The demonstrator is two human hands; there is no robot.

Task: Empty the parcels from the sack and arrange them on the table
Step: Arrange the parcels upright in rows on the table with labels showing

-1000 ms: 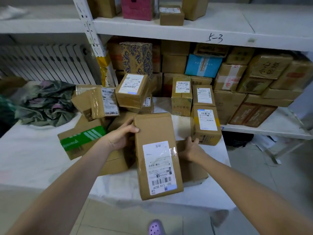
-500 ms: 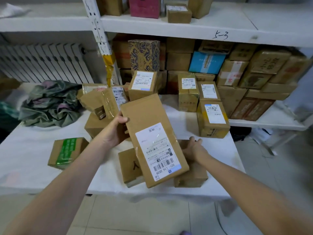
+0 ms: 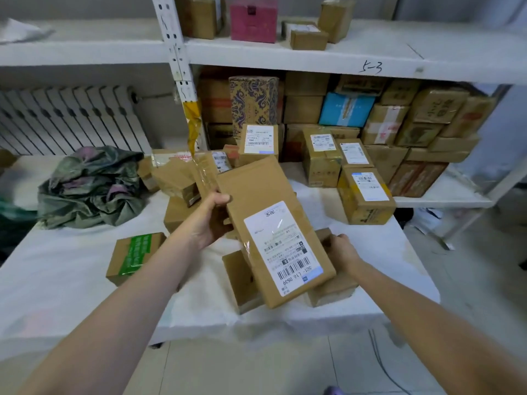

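Holding a long flat parcel [image 3: 273, 229] raised off the surface [image 3: 71, 269], just right of the green-taped box [image 3: 134, 256]. The left hand [image 3: 209, 220] grip pinches its left long edge, thumb on the top face, fingers tucked under. The right hand [image 3: 342, 250], further right of the green-taped box, sits on a small brown box [image 3: 330, 292]; its fingers are partly hidden behind the parcel, so I cannot tell if that grip clamps or only rests. The crumpled sack [image 3: 91, 186] lies behind and left of the green-taped box.

Step in hand, as I read it: placing this parcel. To do it well, bring the right hand under the free near end, since a one-edge hold on something this long will likely let it droop or twist. Then lower it flat, label up, beside the green-taped box, not stacked on the boxes below it.

The long axis runs diagonally. The far end points away from the person and the near end toward their right. The label faces up, tilted, barcode end nearest
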